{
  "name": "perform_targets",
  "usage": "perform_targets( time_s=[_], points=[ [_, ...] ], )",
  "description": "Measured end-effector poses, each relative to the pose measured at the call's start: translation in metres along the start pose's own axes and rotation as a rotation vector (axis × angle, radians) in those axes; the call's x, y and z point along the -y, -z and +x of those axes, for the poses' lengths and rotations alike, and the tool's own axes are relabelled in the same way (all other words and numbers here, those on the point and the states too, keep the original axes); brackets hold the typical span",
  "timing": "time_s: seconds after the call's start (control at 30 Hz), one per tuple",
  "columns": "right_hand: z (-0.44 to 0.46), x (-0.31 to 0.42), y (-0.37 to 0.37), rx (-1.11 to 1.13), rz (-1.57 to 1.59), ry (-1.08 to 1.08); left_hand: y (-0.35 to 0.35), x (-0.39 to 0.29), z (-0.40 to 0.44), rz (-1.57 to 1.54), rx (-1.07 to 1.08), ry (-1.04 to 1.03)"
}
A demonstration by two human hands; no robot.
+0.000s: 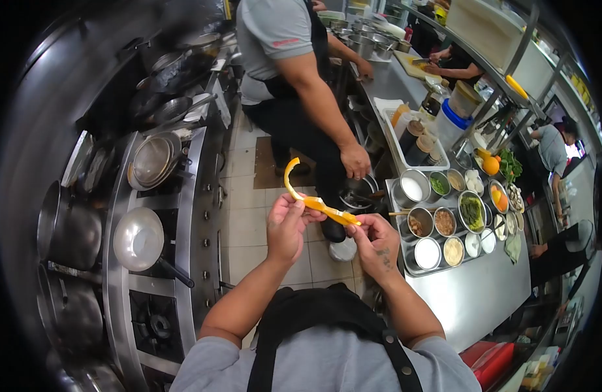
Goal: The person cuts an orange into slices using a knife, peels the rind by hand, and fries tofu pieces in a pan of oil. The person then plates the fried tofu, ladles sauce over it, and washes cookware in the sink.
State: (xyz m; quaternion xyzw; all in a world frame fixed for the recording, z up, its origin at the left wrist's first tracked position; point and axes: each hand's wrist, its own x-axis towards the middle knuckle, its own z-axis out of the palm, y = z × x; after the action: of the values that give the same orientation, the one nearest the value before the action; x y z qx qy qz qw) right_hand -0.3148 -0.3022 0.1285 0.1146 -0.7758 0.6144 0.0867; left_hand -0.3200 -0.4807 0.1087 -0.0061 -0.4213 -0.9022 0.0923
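A long, curling strip of orange peel [318, 204] stretches between my two hands, in front of my chest. My left hand [289, 225] pinches it near the middle, and its free end curves up and away from me. The other end is pinched by my right hand [374, 240], thumb against fingers. White pith shows along parts of the strip. Beneath the hands are the tiled floor and a co-worker's dark shoe.
A co-worker [275, 65] stands just ahead, one hand over a metal pot [360, 193]. On the left is a stove with a pan [139, 239]. On the right, a steel counter [471, 297] bears a tray of ingredient containers. Other people work farther off.
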Motion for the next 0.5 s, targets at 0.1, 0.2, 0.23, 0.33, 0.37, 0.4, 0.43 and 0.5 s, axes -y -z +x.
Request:
perform_targets(
  time_s=[0.1,0.2,0.23,0.33,0.37,0.4,0.43,0.5],
  points=[
    [0.0,-0.013,-0.003,0.077,0.118,-0.071,0.005,-0.001,-0.001,-0.036,-0.012,-0.008],
    [0.002,-0.014,-0.006,0.122,0.207,-0.157,0.01,-0.004,-0.002,-0.057,-0.016,-0.01],
    [0.003,-0.012,-0.008,0.132,0.206,-0.155,0.012,-0.005,-0.003,-0.06,-0.023,-0.018],
    [0.002,-0.009,-0.013,0.147,0.299,-0.242,0.016,-0.009,-0.006,-0.056,-0.041,-0.022],
    [0.002,-0.012,-0.013,0.187,0.265,-0.233,0.017,-0.01,-0.006,-0.011,-0.054,-0.031],
    [0.003,-0.014,-0.013,0.227,0.232,-0.224,0.019,-0.012,-0.006,0.035,-0.068,-0.038],
    [0.004,-0.013,-0.015,0.235,0.231,-0.223,0.022,-0.013,-0.008,0.034,-0.074,-0.043],
    [0.007,-0.005,-0.018,0.206,-0.093,0.063,0.029,-0.014,-0.011,0.238,-0.083,-0.08]
  ],
)
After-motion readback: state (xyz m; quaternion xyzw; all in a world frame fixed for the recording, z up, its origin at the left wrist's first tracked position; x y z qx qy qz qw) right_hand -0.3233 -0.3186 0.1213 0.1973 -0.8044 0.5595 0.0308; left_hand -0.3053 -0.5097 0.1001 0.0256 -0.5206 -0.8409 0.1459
